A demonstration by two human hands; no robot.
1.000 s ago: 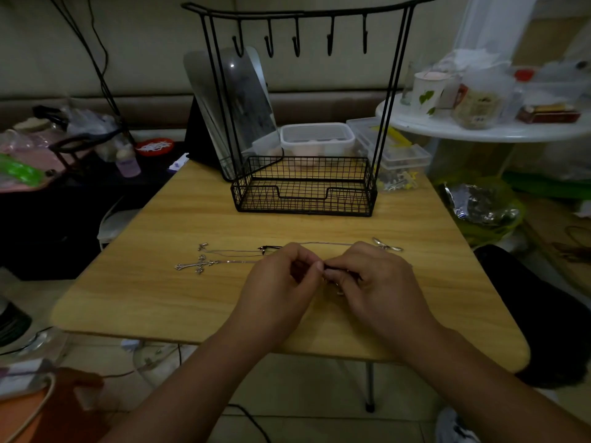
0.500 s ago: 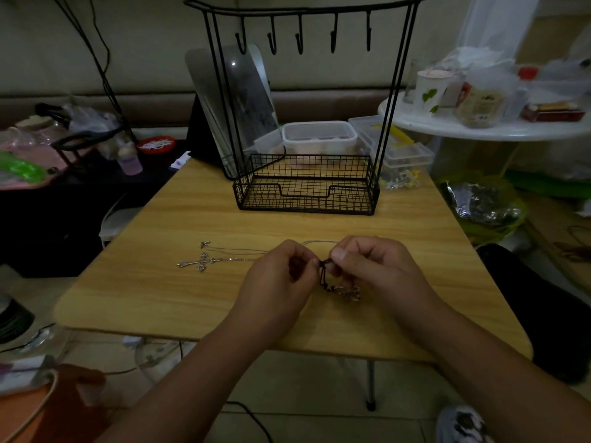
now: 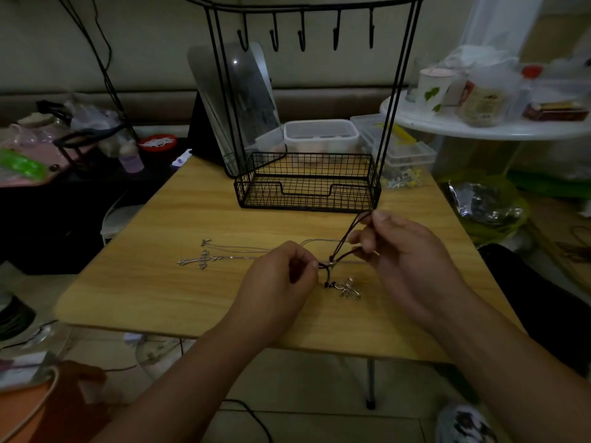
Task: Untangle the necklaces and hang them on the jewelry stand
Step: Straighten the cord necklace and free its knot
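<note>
L hand: left hand (image 3: 278, 276) is sitting low over the table, fingers curled, fingertips pinching the dark cord where it is crossing the silver chain, near the small knot.
R hand: right hand (image 3: 403, 251) is sitting just right of the L, raised a bit higher; thumb + forefinger are pinching the cord's upper end, other fingers curled round a lower strand.
Cord necklace: dark cord necklace (image 3: 347, 238) is stretching taut on a diagonal — long axis running from the knot by the L fingertips up and right to the R fingertips, top end pointing toward the stand's front right corner. Its silver looped pendant (image 3: 349, 288) is hanging off a short tail below the knot, lying on the wood between the hands.
Chain necklace: silver chain necklace (image 3: 243, 252) is lying flat on the table (image 3: 153, 282), long axis roughly left–right; its cross pendant (image 3: 200, 259) is at the far left end, long arm pointing left. The right end is passing under the hands; can't tell how it's tangled w/ the cord.
Stand: black wire jewelry stand (image 3: 307, 183) is standing upright at the table's far side, basket base, hooks (image 3: 302, 33) along the top bar w/ nothing on them, well apart from both necklaces.
</note>
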